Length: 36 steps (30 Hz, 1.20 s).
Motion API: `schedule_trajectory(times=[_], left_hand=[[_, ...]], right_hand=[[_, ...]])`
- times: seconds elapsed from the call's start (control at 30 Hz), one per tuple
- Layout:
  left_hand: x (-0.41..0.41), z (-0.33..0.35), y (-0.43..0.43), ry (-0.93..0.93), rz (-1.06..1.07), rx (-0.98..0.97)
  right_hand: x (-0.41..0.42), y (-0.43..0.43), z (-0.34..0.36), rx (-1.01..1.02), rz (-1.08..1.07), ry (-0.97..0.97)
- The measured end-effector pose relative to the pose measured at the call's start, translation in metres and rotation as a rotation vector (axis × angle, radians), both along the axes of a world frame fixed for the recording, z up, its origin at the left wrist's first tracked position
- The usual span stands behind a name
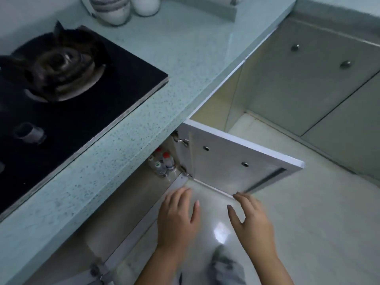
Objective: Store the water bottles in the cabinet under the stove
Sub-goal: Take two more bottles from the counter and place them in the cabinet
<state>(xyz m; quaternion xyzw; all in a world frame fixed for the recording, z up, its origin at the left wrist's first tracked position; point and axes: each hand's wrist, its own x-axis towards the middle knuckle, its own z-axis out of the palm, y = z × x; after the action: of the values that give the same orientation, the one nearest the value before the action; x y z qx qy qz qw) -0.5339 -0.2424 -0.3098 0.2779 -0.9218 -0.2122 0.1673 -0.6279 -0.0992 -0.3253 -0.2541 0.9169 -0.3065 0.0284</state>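
my left hand (177, 219): fingers straight, spread, empty, over the front edge of the cabinet (182, 181) | my right hand (253, 221): wide, empty, fingertips by the lower corner of the open cabinet door (232, 161), contact unclear | water bottles (162, 163): upright at the cabinet floor's hinge-side front corner, ahead of my left hand, the nearer one | judged: stored, door next

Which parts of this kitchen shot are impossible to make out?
Head view:
Water bottles: the countertop hides whatever stands behind them, so their count is unknown; their labels are too small and blurred.
Right hand: motion blur hides whether it touches the cabinet door.
Stacked bowls: cut off by the top edge.
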Motion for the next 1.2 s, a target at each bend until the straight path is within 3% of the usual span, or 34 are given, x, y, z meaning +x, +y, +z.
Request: schedule_trajectory(times=[0.17,0.27,0.33,0.4,0.73,1.0,1.2], left_hand=[[-0.009,0.068,0.020,0.039,-0.279,-0.069],[-0.008,0.080,0.015,-0.040,-0.315,-0.099],[-0.030,0.125,0.059,-0.009,-0.499,-0.094],[-0.039,0.136,0.071,-0.020,-0.452,-0.080],[-0.124,0.213,0.281,0.197,-0.997,-0.063],[-0.180,0.244,0.412,0.243,-1.130,-0.062],[-0.238,0.233,0.473,0.225,-1.174,-0.090]], right_hand=[[0.016,0.053,0.069,-0.012,-0.220,0.046],[0.020,0.058,0.086,0.007,-0.213,0.091],[0.038,0.118,0.140,0.010,-0.452,0.124],[0.044,0.128,0.150,0.009,-0.437,0.179],[0.051,0.319,0.220,0.119,-0.947,0.237],[0.041,0.459,0.257,0.121,-1.145,0.214],[-0.003,0.526,0.245,0.080,-1.232,0.133]])
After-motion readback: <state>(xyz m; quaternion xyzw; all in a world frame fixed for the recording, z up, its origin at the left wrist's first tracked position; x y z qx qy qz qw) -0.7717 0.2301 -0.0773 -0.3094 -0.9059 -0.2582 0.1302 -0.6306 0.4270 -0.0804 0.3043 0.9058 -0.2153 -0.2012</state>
